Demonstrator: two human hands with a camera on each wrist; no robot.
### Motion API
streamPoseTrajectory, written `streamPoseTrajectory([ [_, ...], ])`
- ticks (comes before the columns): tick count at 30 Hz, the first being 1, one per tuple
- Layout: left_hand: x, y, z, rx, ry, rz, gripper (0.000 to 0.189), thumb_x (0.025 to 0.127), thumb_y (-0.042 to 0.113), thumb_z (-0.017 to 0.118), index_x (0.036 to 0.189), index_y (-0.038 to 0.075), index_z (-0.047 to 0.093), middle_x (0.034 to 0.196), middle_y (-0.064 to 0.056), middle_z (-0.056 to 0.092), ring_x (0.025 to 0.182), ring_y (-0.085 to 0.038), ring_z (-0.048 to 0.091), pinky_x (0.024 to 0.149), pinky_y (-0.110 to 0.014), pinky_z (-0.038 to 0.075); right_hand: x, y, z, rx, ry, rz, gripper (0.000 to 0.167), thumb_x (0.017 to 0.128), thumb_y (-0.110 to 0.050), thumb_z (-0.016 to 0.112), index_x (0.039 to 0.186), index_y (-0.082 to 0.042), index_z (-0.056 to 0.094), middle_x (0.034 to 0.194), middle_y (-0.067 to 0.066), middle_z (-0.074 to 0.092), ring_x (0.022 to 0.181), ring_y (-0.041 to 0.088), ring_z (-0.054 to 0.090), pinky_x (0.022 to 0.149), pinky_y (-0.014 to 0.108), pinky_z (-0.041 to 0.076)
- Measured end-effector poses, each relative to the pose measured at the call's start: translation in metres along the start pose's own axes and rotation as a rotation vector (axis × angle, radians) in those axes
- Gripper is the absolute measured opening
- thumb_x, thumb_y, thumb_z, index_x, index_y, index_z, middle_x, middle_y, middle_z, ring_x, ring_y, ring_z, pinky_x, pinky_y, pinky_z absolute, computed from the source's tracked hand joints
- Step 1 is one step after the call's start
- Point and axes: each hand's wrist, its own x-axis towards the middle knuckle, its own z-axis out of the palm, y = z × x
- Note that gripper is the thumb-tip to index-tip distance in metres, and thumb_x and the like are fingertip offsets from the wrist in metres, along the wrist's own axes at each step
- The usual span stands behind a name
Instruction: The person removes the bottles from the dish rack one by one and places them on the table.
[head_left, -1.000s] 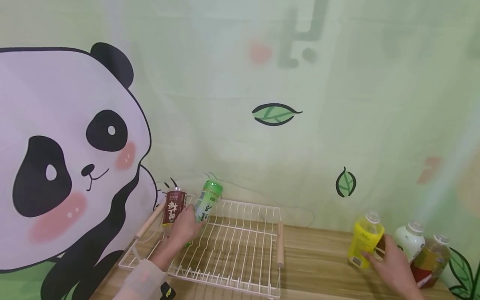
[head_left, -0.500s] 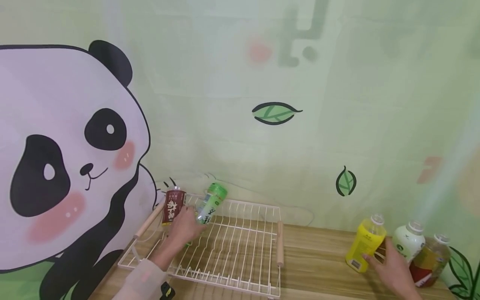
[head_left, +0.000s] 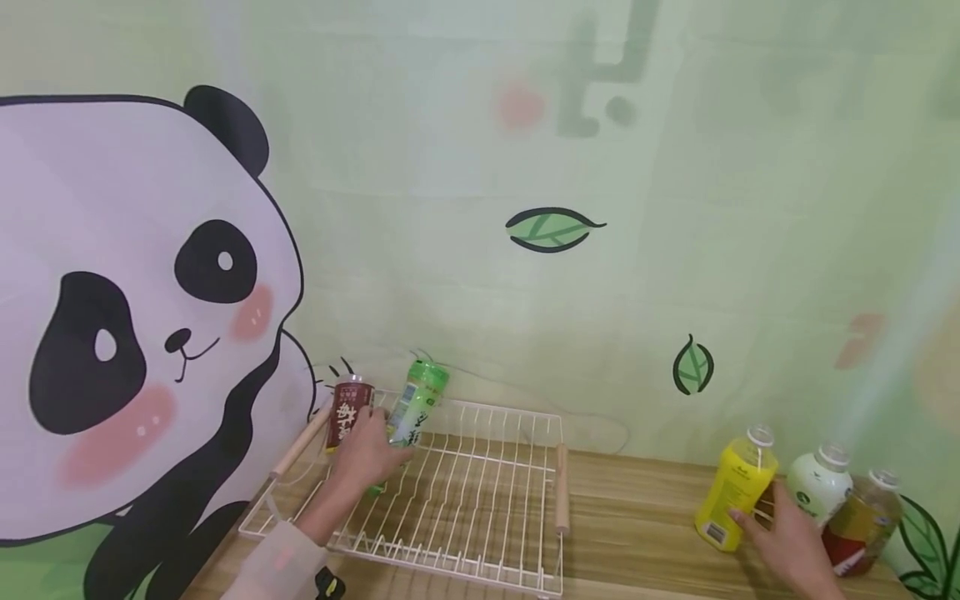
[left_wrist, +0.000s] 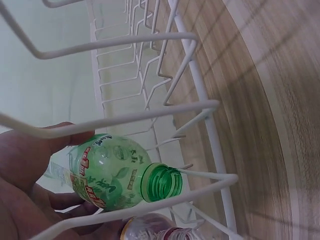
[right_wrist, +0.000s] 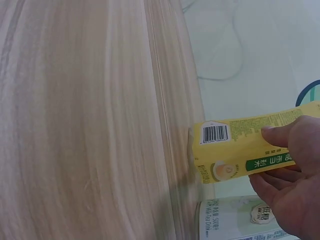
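Our fingers (right_wrist: 265, 187) are gripping the lower-left green bottle (left_wrist: 115, 170) and lower-right yellow bottle (right_wrist: 237, 145), likely light, soft, best held mid-body.

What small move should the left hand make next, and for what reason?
Probably the left hand should settle the green bottle against the rack before letting go, because it holds this bottle tilted, with the open neck pointing down.

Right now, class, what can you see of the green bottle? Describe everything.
The green bottle looks like clear tinted plastic with dark and red printed lettering. Its threaded neck is uncapped, pointing down; its base is up, tilted. The left hand grips it at the rack, beside the red bottle. Whether it touches the rack is unclear.
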Motion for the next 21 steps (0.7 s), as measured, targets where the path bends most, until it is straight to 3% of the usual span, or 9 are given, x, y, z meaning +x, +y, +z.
streamPoseTrajectory([
  [5,0.0005,0.0000,-0.0006,0.015,0.000,0.017,0.077,0.080,0.027,0.091,0.137,-0.010,0.055,0.112,-0.018,0.056,0.085,-0.029,0.062,0.061,-0.039,0.057,-0.0047,0.0019,-0.0021,-0.017,-0.001,-0.013,0.072,0.103,-0.026,0.071,0.146,0.019,0.033,0.138,0.049,0.048,0.124,0.064,0.054,0.099,0.071,0.049],
  [13,-0.0017,-0.0016,-0.0027,0.003,0.012,0.031,0.079,0.079,0.028,0.092,0.138,-0.010,0.055,0.114,-0.018,0.056,0.086,-0.029,0.061,0.065,-0.040,0.058,-0.0060,0.0006,-0.0087,-0.066,-0.082,0.072,0.092,0.102,-0.041,0.072,0.152,0.020,0.025,0.144,0.050,0.041,0.128,0.068,0.045,0.102,0.076,0.042],
  [21,-0.0027,-0.0052,-0.0030,-0.020,0.020,0.048,0.080,0.079,0.026,0.092,0.141,-0.008,0.055,0.121,-0.021,0.058,0.086,-0.028,0.061,0.066,-0.039,0.058,-0.0053,-0.0048,-0.0074,-0.037,-0.162,0.113,0.080,0.104,-0.034,0.070,0.150,0.019,0.031,0.144,0.048,0.043,0.129,0.064,0.049,0.101,0.070,0.048],
])
